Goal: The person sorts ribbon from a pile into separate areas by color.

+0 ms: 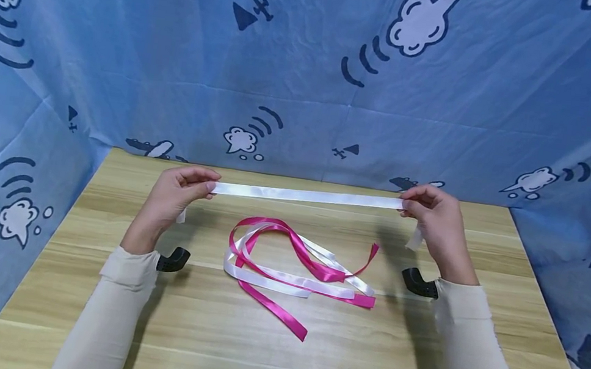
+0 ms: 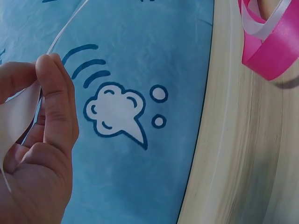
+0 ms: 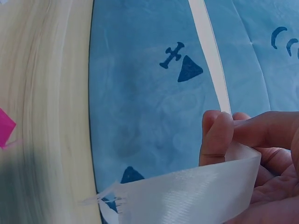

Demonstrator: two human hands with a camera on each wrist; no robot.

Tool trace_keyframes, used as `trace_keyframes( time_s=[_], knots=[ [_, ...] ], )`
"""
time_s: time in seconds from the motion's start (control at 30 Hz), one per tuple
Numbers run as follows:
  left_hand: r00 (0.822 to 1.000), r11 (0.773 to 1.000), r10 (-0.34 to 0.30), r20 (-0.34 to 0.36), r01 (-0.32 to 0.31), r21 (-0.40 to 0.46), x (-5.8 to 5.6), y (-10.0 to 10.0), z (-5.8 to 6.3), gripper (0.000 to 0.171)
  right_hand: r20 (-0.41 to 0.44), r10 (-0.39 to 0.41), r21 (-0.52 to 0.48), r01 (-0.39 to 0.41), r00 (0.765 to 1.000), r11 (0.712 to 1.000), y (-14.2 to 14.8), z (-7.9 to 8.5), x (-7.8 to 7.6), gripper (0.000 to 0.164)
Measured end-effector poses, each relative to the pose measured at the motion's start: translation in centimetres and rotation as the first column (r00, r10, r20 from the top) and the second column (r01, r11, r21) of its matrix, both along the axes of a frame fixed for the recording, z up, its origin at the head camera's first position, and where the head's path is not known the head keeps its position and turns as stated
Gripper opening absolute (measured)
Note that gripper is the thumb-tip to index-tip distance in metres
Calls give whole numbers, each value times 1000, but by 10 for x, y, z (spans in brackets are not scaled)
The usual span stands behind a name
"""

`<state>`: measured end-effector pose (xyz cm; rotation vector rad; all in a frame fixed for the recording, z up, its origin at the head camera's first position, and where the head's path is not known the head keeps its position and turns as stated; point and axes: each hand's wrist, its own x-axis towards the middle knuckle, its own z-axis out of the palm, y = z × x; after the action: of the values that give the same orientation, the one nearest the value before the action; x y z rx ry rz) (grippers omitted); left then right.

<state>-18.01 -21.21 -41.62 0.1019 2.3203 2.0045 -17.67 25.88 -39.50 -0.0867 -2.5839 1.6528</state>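
A white satin ribbon (image 1: pixel 307 196) is stretched nearly level between both hands, above the far part of the table. My left hand (image 1: pixel 179 192) pinches it between thumb and fingers, and a short tail hangs below the palm. At the other side my right hand (image 1: pixel 434 223) pinches the ribbon too; its loose tail (image 3: pixel 187 196), frayed at the tip, loops past the palm in the right wrist view. Nearer on the table lies a loose pile of pink ribbon (image 1: pixel 279 317) and white ribbon (image 1: pixel 267 281), looped over one another.
The wooden table (image 1: pixel 229 361) ends at a blue patterned cloth (image 1: pixel 310 63) that stands behind it and along both sides. A black wrist mount juts inward from each cuff, the left mount (image 1: pixel 173 260) and the right mount (image 1: pixel 419 283).
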Motion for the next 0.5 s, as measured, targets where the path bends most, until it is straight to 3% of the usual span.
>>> trace_keyframes(
  time_s=[0.5],
  knots=[
    [998,997,68,-14,-68,34,6,-17,0,29,-1,-27,22,27,1000,999,14,-3,1,16]
  ],
)
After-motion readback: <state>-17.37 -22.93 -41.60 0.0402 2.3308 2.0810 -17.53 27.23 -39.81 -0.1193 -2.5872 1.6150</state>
